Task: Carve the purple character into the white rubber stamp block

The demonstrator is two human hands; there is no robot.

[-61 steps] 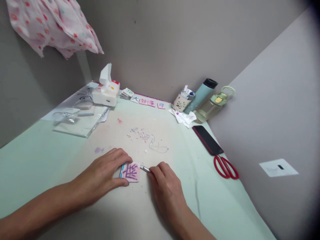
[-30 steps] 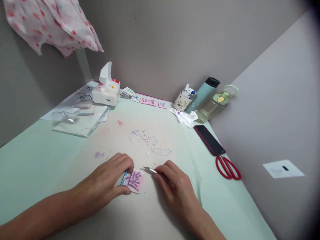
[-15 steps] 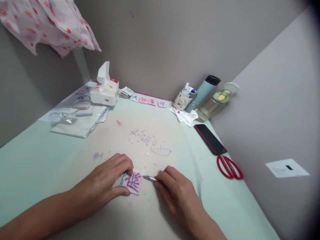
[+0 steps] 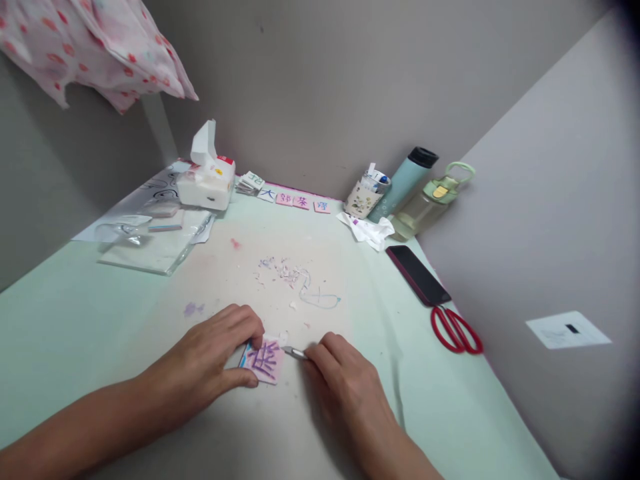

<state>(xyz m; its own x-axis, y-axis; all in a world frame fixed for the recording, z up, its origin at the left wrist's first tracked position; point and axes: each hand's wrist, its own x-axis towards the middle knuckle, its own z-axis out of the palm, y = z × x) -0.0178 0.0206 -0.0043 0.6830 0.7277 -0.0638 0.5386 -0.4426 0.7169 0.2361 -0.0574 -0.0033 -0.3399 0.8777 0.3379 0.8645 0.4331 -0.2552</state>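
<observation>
1. Two bare hands meet low over the pale table (image 4: 165,407): our left hand (image 4: 223,343) pinches the square pink tile with purple strokes and a blue edge (image 4: 269,365), finger at its far side, thumb at its near side, probably to stop it sliding.
2. Our right hand (image 4: 345,383) clasps a slim silver-tipped craft knife (image 4: 295,353), held low, perhaps for fine control. Its tip points at the tile's right edge; we cannot tell whether they touch.
3. The tile lies on the table between our hands, its marked face upward, and our left fingers leave most of it visible.
4. Just beyond are small coloured shavings (image 4: 287,272) and a thin pale-blue loop (image 4: 320,306); they are apart from the tile and do not block it. Our left fingers, however, sit near the blade.
5. Farther back we see a row of small lettered tiles (image 4: 301,202) and a white tissue pack (image 4: 207,190). The black-faced phone (image 4: 419,276) and red-handled scissors (image 4: 457,330) lie well to our right, outside our hands' space.
</observation>
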